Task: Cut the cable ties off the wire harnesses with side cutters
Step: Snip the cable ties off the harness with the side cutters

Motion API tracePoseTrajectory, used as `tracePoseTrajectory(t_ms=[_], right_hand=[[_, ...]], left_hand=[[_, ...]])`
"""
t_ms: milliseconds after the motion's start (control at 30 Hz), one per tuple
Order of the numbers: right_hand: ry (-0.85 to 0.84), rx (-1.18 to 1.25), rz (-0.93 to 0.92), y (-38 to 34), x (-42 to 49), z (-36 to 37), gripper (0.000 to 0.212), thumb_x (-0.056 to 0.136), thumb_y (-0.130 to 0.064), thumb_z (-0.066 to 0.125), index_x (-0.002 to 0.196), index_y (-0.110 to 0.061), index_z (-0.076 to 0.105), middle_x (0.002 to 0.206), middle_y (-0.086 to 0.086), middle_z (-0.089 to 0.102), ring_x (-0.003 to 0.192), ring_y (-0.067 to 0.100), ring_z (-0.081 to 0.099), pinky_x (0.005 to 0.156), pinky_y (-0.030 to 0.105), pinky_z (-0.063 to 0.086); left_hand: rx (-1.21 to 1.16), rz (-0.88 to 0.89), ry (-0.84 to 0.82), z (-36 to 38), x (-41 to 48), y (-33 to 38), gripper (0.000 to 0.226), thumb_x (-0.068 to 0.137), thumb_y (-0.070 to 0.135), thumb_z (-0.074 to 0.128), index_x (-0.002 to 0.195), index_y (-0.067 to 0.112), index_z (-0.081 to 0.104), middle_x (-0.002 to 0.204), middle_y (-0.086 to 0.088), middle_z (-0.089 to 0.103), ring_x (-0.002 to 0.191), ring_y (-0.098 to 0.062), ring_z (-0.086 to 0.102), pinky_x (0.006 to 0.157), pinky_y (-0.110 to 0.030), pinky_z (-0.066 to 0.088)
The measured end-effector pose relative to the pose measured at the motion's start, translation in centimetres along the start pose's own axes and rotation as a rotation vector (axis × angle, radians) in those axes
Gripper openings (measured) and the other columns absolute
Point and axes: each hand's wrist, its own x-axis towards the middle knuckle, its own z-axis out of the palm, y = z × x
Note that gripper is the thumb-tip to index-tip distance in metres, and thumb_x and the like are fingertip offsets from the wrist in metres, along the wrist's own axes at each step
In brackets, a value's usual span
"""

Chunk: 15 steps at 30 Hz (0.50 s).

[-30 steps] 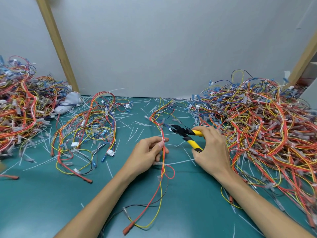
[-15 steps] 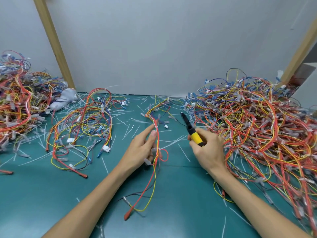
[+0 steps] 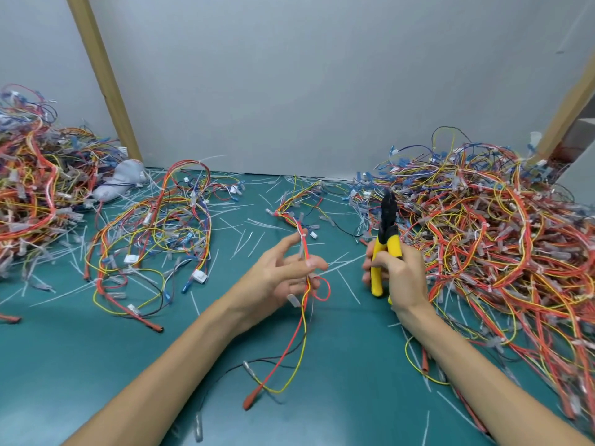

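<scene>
Pinching the harness (image 3: 304, 305) at centre: left hand (image 3: 280, 278) | right hand (image 3: 401, 278) grips side cutters (image 3: 388, 235), tip pointing far, apart from harness | cut ties (image 3: 257, 225) litter mat (image 3: 96, 365) | large right pile (image 3: 483, 236) judged outstanding

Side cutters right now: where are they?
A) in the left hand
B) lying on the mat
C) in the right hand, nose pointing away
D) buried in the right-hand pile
C: the right hand grips the yellow handles of the side cutters, black nose pointing away, while the left hand holds the wire harness.
</scene>
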Motion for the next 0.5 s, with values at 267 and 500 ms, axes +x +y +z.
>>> tracePoseTrajectory(t_ms=[267,500], right_hand=[[0.008,0.034,0.006,0.16,-0.03,-0.02,0.014,0.064,-0.014,0.055,0.071,-0.012,0.067,0.063,0.007,0.064,0.054,0.02,0.06,0.049,0.026,0.05],[-0.006,0.012,0.003,0.01,-0.13,-0.05,0.016,0.066,-0.015,0.054,0.075,-0.011,0.067,0.064,0.006,0.064,0.054,0.022,0.062,0.052,0.032,0.052]], left_hand=[[0.133,-0.072,-0.212,-0.27,-0.65,-0.87,0.086,0.086,0.001,0.069,0.138,0.056,0.028,0.089,-0.013,0.06,0.075,-0.033,0.063,0.068,-0.037,0.055],[0.27,-0.045,0.089,-0.2,-0.31,-0.79,0.037,0.083,0.008,0.071,0.114,-0.002,0.054,0.077,-0.011,0.068,0.06,-0.019,0.058,0.056,-0.02,0.048]])
